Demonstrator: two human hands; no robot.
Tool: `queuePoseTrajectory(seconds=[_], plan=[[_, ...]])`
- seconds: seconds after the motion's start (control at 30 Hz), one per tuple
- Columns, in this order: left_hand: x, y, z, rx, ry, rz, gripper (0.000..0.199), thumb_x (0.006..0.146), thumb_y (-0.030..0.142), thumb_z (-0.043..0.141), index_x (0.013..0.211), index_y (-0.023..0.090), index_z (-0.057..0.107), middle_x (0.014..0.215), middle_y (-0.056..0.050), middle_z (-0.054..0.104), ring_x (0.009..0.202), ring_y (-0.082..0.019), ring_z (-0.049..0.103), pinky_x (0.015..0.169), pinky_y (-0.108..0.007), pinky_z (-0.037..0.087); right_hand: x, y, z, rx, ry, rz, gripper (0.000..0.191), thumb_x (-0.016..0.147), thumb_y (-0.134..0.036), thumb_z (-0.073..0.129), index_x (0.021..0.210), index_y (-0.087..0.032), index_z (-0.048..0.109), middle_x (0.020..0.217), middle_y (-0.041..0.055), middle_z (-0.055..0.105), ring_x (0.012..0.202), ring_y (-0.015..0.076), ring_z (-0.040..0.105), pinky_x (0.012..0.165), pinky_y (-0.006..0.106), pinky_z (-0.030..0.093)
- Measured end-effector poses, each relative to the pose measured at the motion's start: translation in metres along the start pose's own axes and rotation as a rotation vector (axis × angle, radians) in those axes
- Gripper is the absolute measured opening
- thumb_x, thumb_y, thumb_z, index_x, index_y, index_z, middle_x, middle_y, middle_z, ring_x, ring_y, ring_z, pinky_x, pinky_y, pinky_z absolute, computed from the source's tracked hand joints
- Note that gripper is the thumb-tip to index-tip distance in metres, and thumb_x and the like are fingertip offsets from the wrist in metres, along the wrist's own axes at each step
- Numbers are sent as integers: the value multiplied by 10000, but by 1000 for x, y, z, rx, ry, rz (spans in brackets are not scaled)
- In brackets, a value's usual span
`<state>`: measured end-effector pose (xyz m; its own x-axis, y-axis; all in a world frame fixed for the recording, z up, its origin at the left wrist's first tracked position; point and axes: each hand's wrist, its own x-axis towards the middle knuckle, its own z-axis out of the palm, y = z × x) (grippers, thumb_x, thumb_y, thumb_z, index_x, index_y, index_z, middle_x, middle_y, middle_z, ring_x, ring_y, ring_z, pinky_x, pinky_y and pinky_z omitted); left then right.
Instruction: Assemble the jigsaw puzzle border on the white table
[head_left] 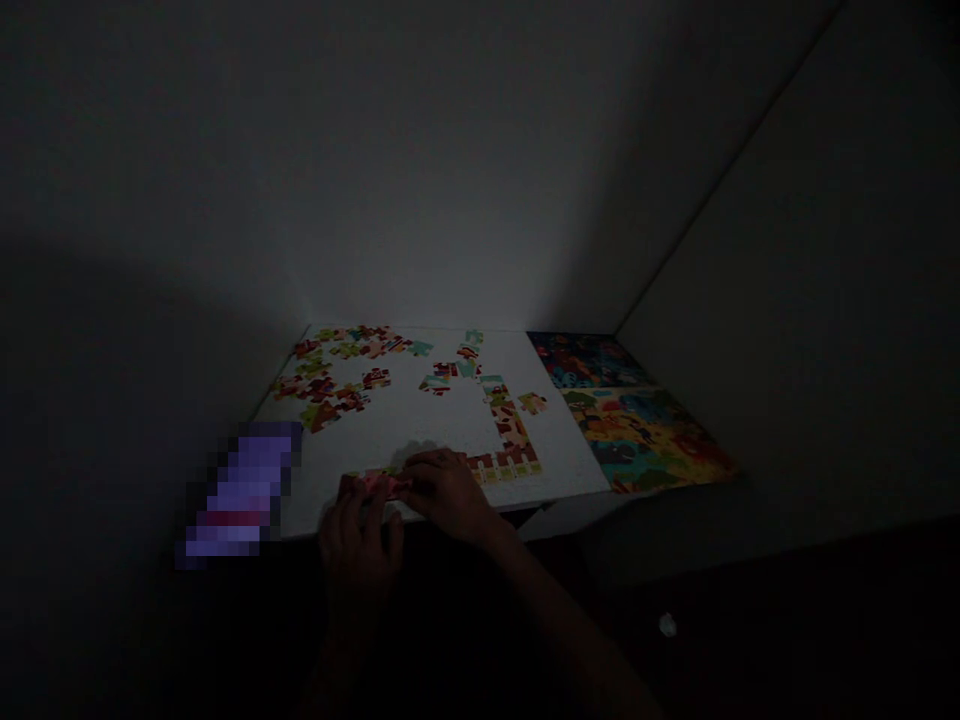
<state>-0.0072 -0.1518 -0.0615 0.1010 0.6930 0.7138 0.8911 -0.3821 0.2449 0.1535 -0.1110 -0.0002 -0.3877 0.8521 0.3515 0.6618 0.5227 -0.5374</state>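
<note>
At the near edge of the white board (375,430), my left hand (361,530) lies with its fingers stretched over a reddish strip of jigsaw pieces (379,484), its thumb apart. My right hand (454,495) meets the right end of that strip, fingers bent and pinching at a jigsaw piece partly hidden under them. Just right of it runs a joined puzzle border (514,430), with a white fence along the bottom and a column of pieces going up. Dim light hides the fine detail at my fingertips.
Many loose jigsaw pieces (322,385) are heaped at the board's far left. Several more pieces (450,372) lie near the middle, and one piece (533,402) sits right of the border. Two colourful pictures (645,435) cover the right side. A blurred purple thing (244,490) stands left.
</note>
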Motion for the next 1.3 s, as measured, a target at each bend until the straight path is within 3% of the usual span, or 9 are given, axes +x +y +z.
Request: queuePoseTrajectory(seconds=[0.17, 0.27, 0.37, 0.5, 0.63, 0.73, 0.87, 1.03, 1.3], plan=[[-4, -9, 10, -9, 22, -5, 633, 861, 175, 588, 1456, 279, 397, 1417, -178, 475, 1340, -385, 436, 1028, -619, 381, 4, 3, -21, 82, -50, 18, 187, 891, -319, 674, 1055, -241, 719, 1134, 33, 704, 1124, 141, 615, 992, 268, 434], [-4, -11, 9, -36, -25, -11, 630, 860, 182, 592, 1452, 293, 410, 1443, -159, 459, 1352, -382, 421, 1024, -596, 393, 7, 21, -44, 99, 10, 103, 234, 888, -311, 674, 1110, -242, 697, 1223, 48, 669, 1172, 151, 590, 1009, 288, 440], [-1, -9, 5, 29, -8, 12, 568, 874, 189, 584, 1423, 252, 451, 1440, -175, 465, 1304, -372, 472, 979, -537, 431, 12, 58, -68, 168, 103, 182, 221, 909, -276, 626, 1115, -224, 685, 1208, 60, 669, 1149, 169, 600, 1036, 333, 431], [6, -7, -3, 124, 2, 28, 394, 910, 224, 545, 1303, 193, 556, 1375, -179, 526, 1183, -340, 553, 910, -478, 454, 18, 120, -96, 175, 213, 323, 247, 895, -317, 592, 1096, -211, 687, 1140, 86, 676, 1032, 206, 642, 924, 366, 502], [19, -9, -11, 165, -4, 83, 283, 935, 236, 509, 1176, 148, 629, 1187, -167, 625, 999, -296, 604, 823, -429, 458, 18, 170, -123, 24, 261, 480, 284, 844, -310, 623, 1097, -199, 688, 1138, 114, 677, 1024, 244, 652, 912, 393, 510], [29, -16, -13, 117, -24, 97, 231, 939, 258, 499, 1070, 175, 670, 1087, -124, 654, 941, -272, 602, 807, -409, 450, 16, 191, -136, -111, 281, 619, 286, 868, -265, 564, 1100, -152, 685, 1136, 152, 682, 1053, 270, 650, 924, 401, 496], [29, -31, -5, 53, -68, 89, 244, 918, 291, 492, 1047, 220, 686, 1032, -94, 675, 939, -269, 608, 832, -416, 447, 11, 200, -135, -160, 347, 746, 315, 852, -204, 523, 1114, -132, 681, 1154, 162, 686, 1070, 277, 645, 928, 385, 482], [19, -42, 6, 43, -17, 166, 301, 885, 265, 512, 1147, 238, 657, 1063, -79, 692, 914, -242, 638, 810, -377, 467, 1, 203, -125, -169, 428, 768, 350, 879, -282, 484, 1139, -136, 667, 1085, 151, 701, 1008, 257, 652, 896, 376, 484], [24, -37, 4, 120, 91, 242, 229, 888, 216, 546, 1079, 208, 673, 1024, -64, 725, 801, -216, 640, 744, -350, 444, -14, 197, -129, -237, 226, 725, 499, 816, -525, 650, 1163, -167, 636, 1201, 152, 640, 1142, 284, 578, 969, 399, 444]])
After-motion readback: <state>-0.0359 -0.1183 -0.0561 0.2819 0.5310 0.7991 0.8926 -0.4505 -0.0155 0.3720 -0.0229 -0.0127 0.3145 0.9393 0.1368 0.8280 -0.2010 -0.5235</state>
